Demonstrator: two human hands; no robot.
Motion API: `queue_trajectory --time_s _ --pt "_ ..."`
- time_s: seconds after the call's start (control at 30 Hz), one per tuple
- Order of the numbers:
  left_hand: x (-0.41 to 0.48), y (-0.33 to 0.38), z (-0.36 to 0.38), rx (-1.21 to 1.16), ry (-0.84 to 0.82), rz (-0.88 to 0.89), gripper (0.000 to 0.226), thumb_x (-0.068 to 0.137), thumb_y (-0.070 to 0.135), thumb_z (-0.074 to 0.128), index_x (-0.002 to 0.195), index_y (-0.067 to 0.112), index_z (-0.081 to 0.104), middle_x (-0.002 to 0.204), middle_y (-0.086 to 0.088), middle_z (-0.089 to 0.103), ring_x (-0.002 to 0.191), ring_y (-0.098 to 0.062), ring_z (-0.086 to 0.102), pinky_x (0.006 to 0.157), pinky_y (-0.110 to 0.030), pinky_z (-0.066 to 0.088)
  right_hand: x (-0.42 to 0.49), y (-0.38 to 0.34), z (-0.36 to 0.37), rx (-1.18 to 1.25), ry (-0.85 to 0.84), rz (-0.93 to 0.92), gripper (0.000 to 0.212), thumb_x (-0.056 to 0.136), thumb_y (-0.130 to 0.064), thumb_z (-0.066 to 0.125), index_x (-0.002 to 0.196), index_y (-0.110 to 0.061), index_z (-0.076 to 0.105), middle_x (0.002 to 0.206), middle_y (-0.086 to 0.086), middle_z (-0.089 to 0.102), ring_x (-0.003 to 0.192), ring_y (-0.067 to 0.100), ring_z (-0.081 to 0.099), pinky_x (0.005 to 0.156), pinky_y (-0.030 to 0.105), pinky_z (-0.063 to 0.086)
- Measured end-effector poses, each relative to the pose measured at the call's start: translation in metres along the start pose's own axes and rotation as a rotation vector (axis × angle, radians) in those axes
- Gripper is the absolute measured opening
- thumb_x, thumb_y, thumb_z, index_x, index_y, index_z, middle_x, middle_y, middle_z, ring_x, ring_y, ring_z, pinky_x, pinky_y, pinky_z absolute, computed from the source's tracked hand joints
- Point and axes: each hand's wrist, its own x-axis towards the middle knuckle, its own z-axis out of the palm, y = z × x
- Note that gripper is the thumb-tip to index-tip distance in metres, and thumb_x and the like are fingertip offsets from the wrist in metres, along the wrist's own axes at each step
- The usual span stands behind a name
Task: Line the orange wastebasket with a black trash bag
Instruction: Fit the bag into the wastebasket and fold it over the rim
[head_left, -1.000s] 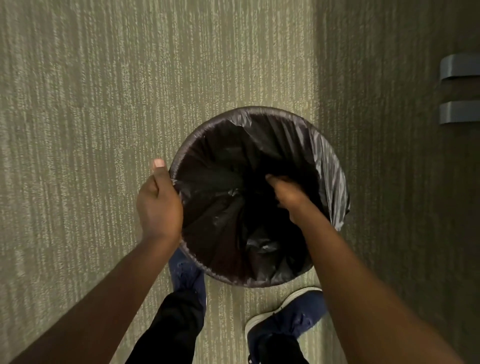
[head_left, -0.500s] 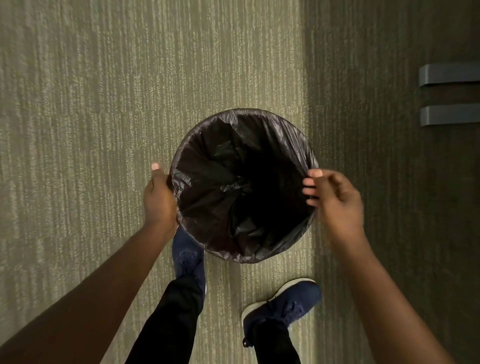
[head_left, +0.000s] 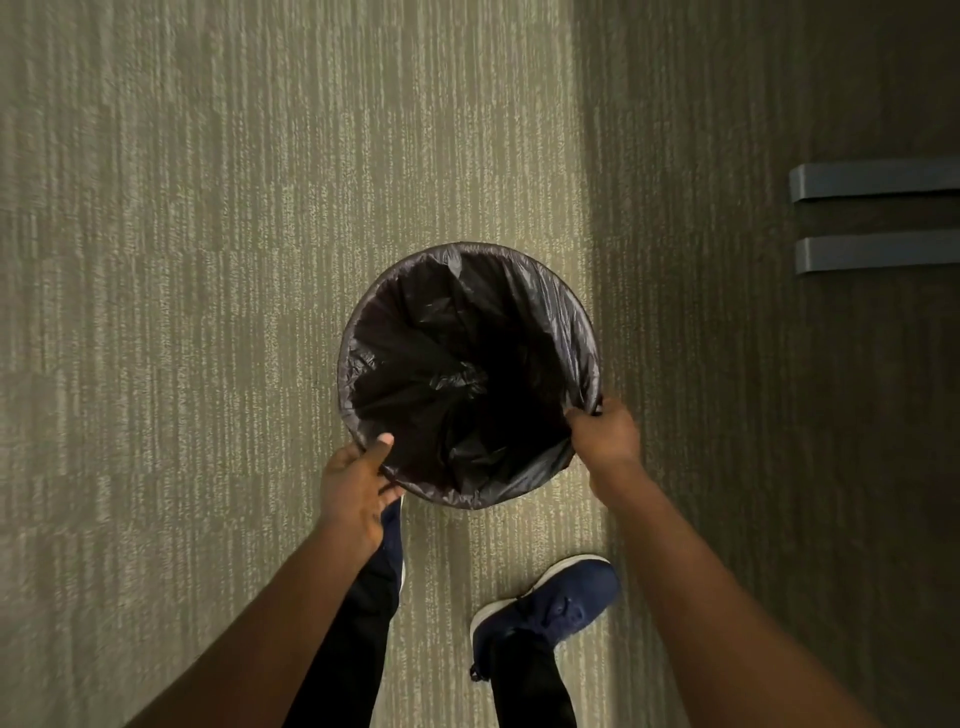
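A round wastebasket stands on the carpet below me, seen from straight above. A black trash bag (head_left: 457, 374) fills it and is folded over the whole rim (head_left: 589, 332), so no orange shows. My left hand (head_left: 356, 488) grips the covered rim at the near left, thumb inside the basket. My right hand (head_left: 605, 434) is closed on the bag-covered rim at the near right. The bag's bottom is bunched and creased inside.
Grey-green striped carpet (head_left: 208, 312) lies all around, darker in shadow on the right. Two grey bars (head_left: 872, 179) lie on the floor at the far right. My two blue shoes (head_left: 550, 603) stand just below the basket.
My left hand slid down the rim from the left side to the near left. My right hand came out of the bag, went to the right edge and closed on the near right rim.
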Motion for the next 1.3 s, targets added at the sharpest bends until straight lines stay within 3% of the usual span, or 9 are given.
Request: queue_trajectory --time_s 0.17,0.27,0.47,0.7,0.87,1.03,1.1,1.2,1.3 --pt "-0.030 0.021 0.013 -0.070 -0.100 0.063 0.023 0.098 0.022 0.064 0.116 0.010 0.058 0.116 -0.016 0.071 0.107 -0.033 0.069 0.092 -0.047 0.056 0.001 -0.005 -0.020 0.238 -0.179 0.261 0.024 0.088 -0.003 0.063 0.111 -0.001 0.062 0.095 0.014 0.068 0.077 0.026 0.065 0.062 0.037 0.059" --pt "-0.065 0.024 0.036 0.016 -0.179 0.125 0.011 0.099 0.020 0.063 0.105 0.015 0.056 0.101 -0.009 0.066 0.089 -0.027 0.065 0.088 -0.051 0.057 -0.017 -0.006 -0.038 0.389 -0.138 0.323 0.021 0.089 0.000 0.060 0.110 -0.006 0.059 0.086 0.010 0.066 0.069 0.022 0.062 0.040 0.023 0.049" --pt "-0.146 0.011 0.088 0.066 -0.334 0.147 0.019 0.098 -0.003 0.051 0.100 0.015 0.057 0.086 -0.002 0.069 0.084 -0.022 0.067 0.084 -0.043 0.055 -0.066 -0.008 -0.083 0.727 -0.111 0.468 0.016 0.094 -0.003 0.056 0.108 -0.010 0.060 0.086 0.009 0.068 0.066 0.020 0.062 0.038 0.020 0.050" --pt "-0.212 0.002 0.158 0.052 -0.297 0.156 0.027 0.097 -0.010 0.050 0.117 0.008 0.056 0.100 -0.014 0.068 0.088 -0.023 0.067 0.079 -0.031 0.056 -0.093 -0.035 -0.132 0.863 -0.115 0.516 0.010 0.094 -0.013 0.054 0.089 -0.014 0.062 0.081 0.009 0.066 0.073 0.022 0.060 0.063 0.035 0.047" --pt "-0.231 0.005 0.205 -0.250 -0.316 -0.120 0.018 0.100 0.016 0.049 0.104 0.007 0.064 0.101 -0.016 0.066 0.096 -0.030 0.065 0.086 -0.040 0.054 -0.077 -0.043 -0.162 1.105 -0.013 0.454 0.013 0.092 -0.001 0.056 0.087 -0.007 0.066 0.056 0.005 0.070 0.047 0.017 0.066 0.044 0.024 0.053" --pt "-0.224 0.001 0.245 -0.291 -0.369 -0.162 0.055 0.094 0.041 0.063 0.132 0.001 0.062 0.127 -0.019 0.068 0.121 -0.035 0.063 0.110 -0.046 0.047 -0.054 -0.040 -0.168 1.211 0.016 0.425 0.012 0.092 -0.004 0.057 0.096 -0.004 0.069 0.095 0.018 0.073 0.089 0.033 0.068 0.088 0.046 0.056" --pt "-0.216 0.001 0.263 -0.279 -0.404 -0.161 0.055 0.092 0.043 0.065 0.131 0.004 0.064 0.130 -0.021 0.069 0.125 -0.037 0.063 0.113 -0.048 0.045 -0.042 -0.039 -0.169 1.250 0.038 0.426 0.014 0.091 -0.004 0.058 0.099 -0.002 0.069 0.100 0.020 0.072 0.090 0.035 0.068 0.091 0.048 0.054" --pt "-0.205 0.005 0.279 -0.234 -0.451 -0.173 0.046 0.091 0.040 0.066 0.124 0.008 0.069 0.113 -0.015 0.078 0.107 -0.030 0.073 0.099 -0.043 0.055 -0.027 -0.039 -0.169 1.262 0.046 0.450 0.013 0.090 -0.007 0.059 0.096 -0.002 0.069 0.099 0.021 0.070 0.076 0.031 0.066 0.080 0.042 0.055" --pt "-0.196 0.009 0.294 -0.170 -0.485 -0.181 0.028 0.094 0.030 0.065 0.111 0.008 0.072 0.094 -0.009 0.080 0.081 -0.021 0.078 0.074 -0.033 0.062 -0.011 -0.041 -0.170 1.293 0.069 0.511 0.011 0.091 -0.008 0.060 0.094 -0.001 0.068 0.098 0.022 0.069 0.074 0.032 0.063 0.093 0.047 0.051"
